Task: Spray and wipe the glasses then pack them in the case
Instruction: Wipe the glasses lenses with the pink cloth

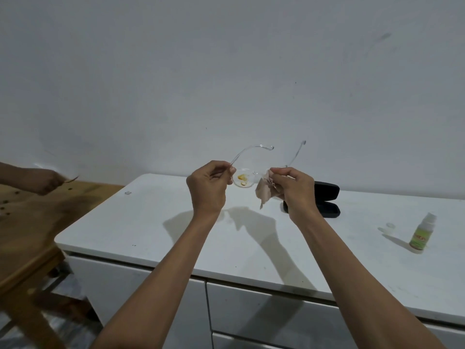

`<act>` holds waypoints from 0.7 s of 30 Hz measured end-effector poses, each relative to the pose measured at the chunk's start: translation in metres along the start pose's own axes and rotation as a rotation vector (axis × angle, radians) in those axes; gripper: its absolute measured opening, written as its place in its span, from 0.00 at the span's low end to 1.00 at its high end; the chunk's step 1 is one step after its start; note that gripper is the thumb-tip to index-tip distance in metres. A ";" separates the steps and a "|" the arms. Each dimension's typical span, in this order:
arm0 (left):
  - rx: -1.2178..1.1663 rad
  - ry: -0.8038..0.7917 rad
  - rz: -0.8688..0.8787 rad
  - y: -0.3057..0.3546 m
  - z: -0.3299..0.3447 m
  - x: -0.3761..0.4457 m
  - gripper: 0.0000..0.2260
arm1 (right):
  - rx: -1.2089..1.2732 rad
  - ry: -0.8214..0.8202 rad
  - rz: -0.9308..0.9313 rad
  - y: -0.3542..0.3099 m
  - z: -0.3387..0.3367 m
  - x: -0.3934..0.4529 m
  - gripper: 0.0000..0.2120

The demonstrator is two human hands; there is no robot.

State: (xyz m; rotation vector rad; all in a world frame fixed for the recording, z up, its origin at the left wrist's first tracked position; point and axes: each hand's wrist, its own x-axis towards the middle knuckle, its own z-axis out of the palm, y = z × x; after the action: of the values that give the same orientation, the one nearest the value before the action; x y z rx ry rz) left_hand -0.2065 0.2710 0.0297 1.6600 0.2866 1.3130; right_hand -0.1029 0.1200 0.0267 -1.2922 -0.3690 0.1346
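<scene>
Clear-framed glasses [243, 181] are held up above the white cabinet top, arms pointing away toward the wall. The left lens carries yellow-orange smears. My left hand [208, 186] pinches the frame at the left hinge. My right hand [293, 190] presses a beige cloth [265, 193] around the right lens, which the cloth hides. Behind my right hand a black glasses case [327, 197] lies open on the top. A small spray bottle [420, 235] with a green label stands at the right, its clear cap [389, 226] beside it.
The white cabinet top [151, 222] ends at a rounded left corner, with drawers below. A wooden table [27, 222] stands to the left, and another person's hand [42, 181] reaches over it. The wall rises right behind the cabinet.
</scene>
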 end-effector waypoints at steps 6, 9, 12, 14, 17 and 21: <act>0.010 0.060 -0.145 -0.005 0.002 -0.002 0.03 | -0.181 0.113 -0.160 0.002 0.003 -0.008 0.02; -0.014 0.075 -0.213 -0.003 0.006 -0.003 0.04 | -0.194 0.199 -0.206 0.004 0.011 -0.012 0.07; -0.046 0.070 -0.251 0.000 0.006 -0.003 0.08 | -0.169 0.248 -0.229 0.004 0.014 -0.012 0.06; -0.044 0.064 -0.247 0.001 0.005 -0.004 0.12 | -0.153 0.253 -0.241 0.005 0.015 -0.012 0.05; -0.023 0.051 -0.202 0.003 0.005 -0.006 0.16 | -0.113 0.283 -0.265 0.006 0.015 -0.011 0.06; -0.045 0.023 -0.173 0.006 0.007 -0.011 0.15 | -0.007 0.388 -0.301 0.005 0.021 -0.009 0.06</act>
State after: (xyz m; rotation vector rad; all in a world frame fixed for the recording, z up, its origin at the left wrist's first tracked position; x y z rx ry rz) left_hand -0.2068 0.2562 0.0282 1.5474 0.4026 1.2016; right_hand -0.1176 0.1378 0.0249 -1.2225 -0.2256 -0.3673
